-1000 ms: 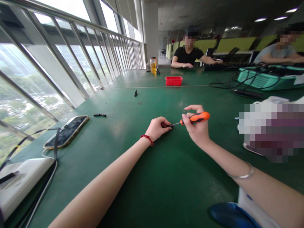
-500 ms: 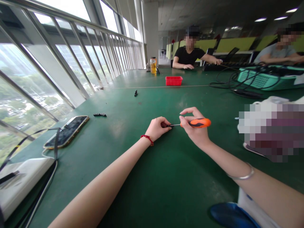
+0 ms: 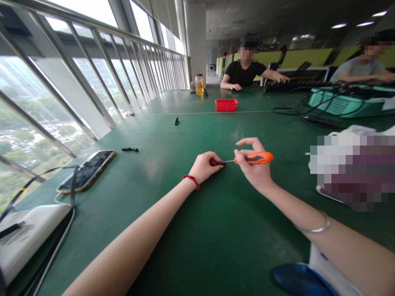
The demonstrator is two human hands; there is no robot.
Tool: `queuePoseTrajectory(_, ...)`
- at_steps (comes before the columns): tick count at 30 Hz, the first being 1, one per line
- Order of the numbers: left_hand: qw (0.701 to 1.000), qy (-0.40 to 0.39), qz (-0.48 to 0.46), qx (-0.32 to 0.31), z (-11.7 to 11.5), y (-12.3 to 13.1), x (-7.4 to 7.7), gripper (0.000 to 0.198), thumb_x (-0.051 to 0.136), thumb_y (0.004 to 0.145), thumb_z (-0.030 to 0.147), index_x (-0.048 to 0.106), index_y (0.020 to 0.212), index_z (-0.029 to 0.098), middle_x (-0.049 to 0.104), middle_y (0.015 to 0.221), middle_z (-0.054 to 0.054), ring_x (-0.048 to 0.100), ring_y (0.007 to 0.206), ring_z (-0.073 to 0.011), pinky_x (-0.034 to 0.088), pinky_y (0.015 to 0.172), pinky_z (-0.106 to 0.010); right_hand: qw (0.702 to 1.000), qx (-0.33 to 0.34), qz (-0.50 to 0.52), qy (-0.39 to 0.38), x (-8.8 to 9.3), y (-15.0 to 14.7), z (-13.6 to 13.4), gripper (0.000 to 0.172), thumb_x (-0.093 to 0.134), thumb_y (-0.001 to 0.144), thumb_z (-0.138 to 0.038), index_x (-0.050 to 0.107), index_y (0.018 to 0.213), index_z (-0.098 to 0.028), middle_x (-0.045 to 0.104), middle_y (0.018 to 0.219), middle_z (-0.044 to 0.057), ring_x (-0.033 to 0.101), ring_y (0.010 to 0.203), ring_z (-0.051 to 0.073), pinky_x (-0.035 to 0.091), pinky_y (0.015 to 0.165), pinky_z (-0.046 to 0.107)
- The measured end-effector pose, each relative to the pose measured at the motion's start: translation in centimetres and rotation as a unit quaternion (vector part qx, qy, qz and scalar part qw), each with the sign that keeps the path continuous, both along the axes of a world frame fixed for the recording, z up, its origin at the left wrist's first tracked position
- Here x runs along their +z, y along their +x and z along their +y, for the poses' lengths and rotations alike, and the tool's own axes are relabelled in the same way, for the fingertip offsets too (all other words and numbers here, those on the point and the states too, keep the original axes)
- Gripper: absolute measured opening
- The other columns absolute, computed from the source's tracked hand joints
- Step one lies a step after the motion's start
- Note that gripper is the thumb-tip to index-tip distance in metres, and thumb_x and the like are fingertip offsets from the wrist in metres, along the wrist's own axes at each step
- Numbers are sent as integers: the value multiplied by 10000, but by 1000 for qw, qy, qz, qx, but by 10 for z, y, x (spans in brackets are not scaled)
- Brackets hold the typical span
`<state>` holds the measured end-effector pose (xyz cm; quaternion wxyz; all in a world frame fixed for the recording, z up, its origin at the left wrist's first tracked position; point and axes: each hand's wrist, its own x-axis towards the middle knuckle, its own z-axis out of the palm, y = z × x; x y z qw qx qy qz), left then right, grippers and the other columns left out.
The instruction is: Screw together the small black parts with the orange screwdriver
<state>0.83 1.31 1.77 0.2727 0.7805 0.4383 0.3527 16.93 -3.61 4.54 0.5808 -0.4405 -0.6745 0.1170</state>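
My left hand [image 3: 205, 166] rests low over the green table [image 3: 197, 230], its thumb and fingers pinching a small black part [image 3: 221, 163] that they mostly cover. In my right hand [image 3: 256, 174] is a screwdriver [image 3: 259, 158] with an orange and dark grey handle, held nearly level. Its thin metal shaft points left and meets the black part at my left fingertips. The right index finger is raised off the handle. Two similar small black pieces lie farther off: one [image 3: 130, 149] left of my hand, another [image 3: 176, 121] beyond it.
A phone [image 3: 88, 170], cables and a white power strip [image 3: 33, 238] lie at left by the railing. Ahead are a red bin [image 3: 226, 105] and a jar [image 3: 199, 85]. A teal basket [image 3: 336, 102] with black cables stands at right. Two people sit across the table.
The screwdriver handle has turned a little in my right hand, and the fingers have shifted slightly. My left hand stays in place. Across the table, a person's hands have moved slightly.
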Motion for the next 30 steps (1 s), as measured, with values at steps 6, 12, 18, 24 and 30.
queuePoseTrajectory(6, 1000, 4, 0, -1, -1, 0, 0, 85, 665, 652, 193, 626, 711, 146, 620, 667, 5, 567, 611, -106, 483, 609, -224, 1000, 11, 5, -3, 1, 1, -1, 87, 507, 818, -296, 480, 776, -225, 523, 680, -15, 479, 469, 94, 384, 495, 271)
queuePoseTrajectory(12, 999, 33, 5, -5, 0, -1, -3, 82, 619, 686, 190, 626, 759, 153, 650, 736, -11, 595, 682, -120, 493, 673, -239, 997, -45, 33, 49, -1, 6, 6, 114, 509, 832, -325, 519, 792, -219, 522, 610, -28, 517, 526, 115, 404, 544, 263)
queuePoseTrajectory(18, 999, 43, 5, -4, 2, -2, -5, 104, 588, 698, 175, 621, 795, 159, 663, 780, -12, 608, 737, -129, 496, 724, -251, 984, -37, -167, -41, -17, 19, 21, 125, 541, 815, -311, 629, 789, -226, 586, 765, 22, 568, 681, 148, 412, 622, 266)
queuePoseTrajectory(24, 999, 49, -12, -16, -1, -1, 1, 101, 579, 712, 172, 625, 801, 157, 665, 802, -12, 609, 757, -126, 491, 756, -250, 957, 2, -274, -95, -31, 25, 33, 235, 639, 727, -387, 620, 906, -235, 563, 820, 30, 557, 690, 163, 404, 602, 265)
queuePoseTrajectory(30, 998, 60, -20, -31, -6, 2, 6, 82, 589, 710, 153, 609, 790, 156, 666, 809, -6, 610, 762, -119, 486, 746, -232, 941, 12, -331, -71, -28, 22, 30, 140, 589, 781, -307, 637, 894, -240, 558, 816, 31, 518, 666, 155, 393, 649, 276)
